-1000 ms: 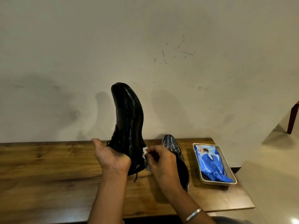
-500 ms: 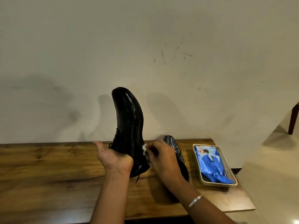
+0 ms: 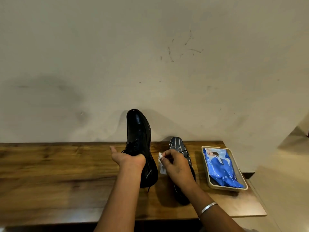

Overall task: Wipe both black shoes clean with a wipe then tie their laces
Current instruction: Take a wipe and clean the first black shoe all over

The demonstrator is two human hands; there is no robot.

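Left hand (image 3: 128, 159) grips black dress shoe (image 3: 139, 136) at laced middle, toe toward 12 o'clock, heel low over wooden table (image 3: 58, 173). Fingers hidden behind shoe, probably wrapped round it. Right hand (image 3: 177, 164), at shoe's 3 o'clock, pinches crumpled white wipe (image 3: 161, 163), just beside shoe. Second shoe (image 3: 178, 146) lies on table behind right hand. Blue wipes pack (image 3: 220, 168) in beige tray (image 3: 206, 166), further toward 3 o'clock.
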